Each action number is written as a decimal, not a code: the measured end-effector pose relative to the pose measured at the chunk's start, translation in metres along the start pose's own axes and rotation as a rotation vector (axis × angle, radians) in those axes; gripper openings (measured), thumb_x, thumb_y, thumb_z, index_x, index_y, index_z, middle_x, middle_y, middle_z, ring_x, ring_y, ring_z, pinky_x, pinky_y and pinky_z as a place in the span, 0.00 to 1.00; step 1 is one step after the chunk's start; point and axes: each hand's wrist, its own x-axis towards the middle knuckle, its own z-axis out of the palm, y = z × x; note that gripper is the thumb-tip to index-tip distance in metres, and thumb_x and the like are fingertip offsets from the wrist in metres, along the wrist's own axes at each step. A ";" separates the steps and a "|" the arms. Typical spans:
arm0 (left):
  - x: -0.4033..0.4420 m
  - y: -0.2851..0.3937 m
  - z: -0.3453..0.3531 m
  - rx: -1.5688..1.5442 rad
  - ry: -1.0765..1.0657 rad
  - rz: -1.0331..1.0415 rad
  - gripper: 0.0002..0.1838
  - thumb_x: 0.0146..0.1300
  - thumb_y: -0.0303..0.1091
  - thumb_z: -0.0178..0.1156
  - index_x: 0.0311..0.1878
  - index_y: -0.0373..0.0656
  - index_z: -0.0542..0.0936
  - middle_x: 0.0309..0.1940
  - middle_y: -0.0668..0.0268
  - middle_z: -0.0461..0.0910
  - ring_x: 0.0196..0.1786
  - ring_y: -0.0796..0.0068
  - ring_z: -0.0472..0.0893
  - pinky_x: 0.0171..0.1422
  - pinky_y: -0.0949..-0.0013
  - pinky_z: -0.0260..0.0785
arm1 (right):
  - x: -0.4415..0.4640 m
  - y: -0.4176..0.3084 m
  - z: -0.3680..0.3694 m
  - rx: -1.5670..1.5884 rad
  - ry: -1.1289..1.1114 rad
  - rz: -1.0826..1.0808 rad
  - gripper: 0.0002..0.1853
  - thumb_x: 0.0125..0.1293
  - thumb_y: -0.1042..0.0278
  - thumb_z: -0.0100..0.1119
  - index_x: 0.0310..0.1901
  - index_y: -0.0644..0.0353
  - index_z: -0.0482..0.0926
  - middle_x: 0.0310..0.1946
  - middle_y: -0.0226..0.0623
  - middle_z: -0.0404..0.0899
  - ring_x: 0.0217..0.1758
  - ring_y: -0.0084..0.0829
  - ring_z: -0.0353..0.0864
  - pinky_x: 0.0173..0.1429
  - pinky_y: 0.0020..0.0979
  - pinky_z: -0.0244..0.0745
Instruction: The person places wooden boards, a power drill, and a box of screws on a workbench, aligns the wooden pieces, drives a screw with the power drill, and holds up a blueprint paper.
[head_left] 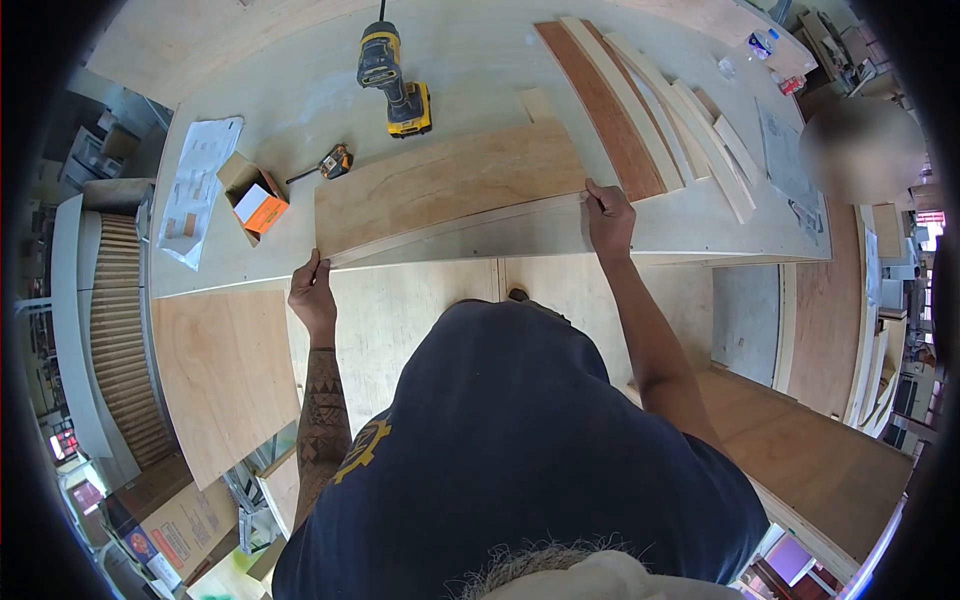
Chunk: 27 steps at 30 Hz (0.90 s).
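Note:
A rectangular plywood board (450,180) lies on the workbench, its long side toward me. Along that near side runs a narrow pale wood strip (460,222). My left hand (313,295) pinches the strip's left end at the board's near left corner. At the other end, my right hand (609,218) is closed with thumb and fingers on the strip, by the board's right corner. Whether the strip touches the board along its full length I cannot tell. Behind the board stands a yellow and black cordless drill (395,85).
An open orange box (255,205), a tape measure (335,162) and a paper sheet (203,185) lie on the workbench (480,240) at left. Several wood strips (640,110) are spread at right, near another sheet (785,160). Another person (862,150) is at the far right.

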 end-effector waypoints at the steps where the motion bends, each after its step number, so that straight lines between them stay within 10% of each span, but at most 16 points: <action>1: 0.000 0.003 0.000 0.010 0.000 0.002 0.16 0.69 0.25 0.73 0.59 0.39 0.90 0.45 0.66 0.89 0.47 0.79 0.84 0.56 0.72 0.77 | 0.001 0.000 0.000 0.018 0.002 0.010 0.09 0.68 0.82 0.68 0.48 0.64 0.90 0.33 0.45 0.86 0.37 0.41 0.87 0.44 0.37 0.81; 27: 0.004 0.030 0.001 0.088 0.048 -0.015 0.15 0.68 0.29 0.72 0.57 0.40 0.90 0.43 0.60 0.91 0.42 0.76 0.88 0.52 0.71 0.80 | 0.003 0.006 0.007 0.027 -0.043 0.191 0.14 0.71 0.77 0.68 0.56 0.65 0.90 0.41 0.41 0.89 0.42 0.28 0.87 0.52 0.31 0.82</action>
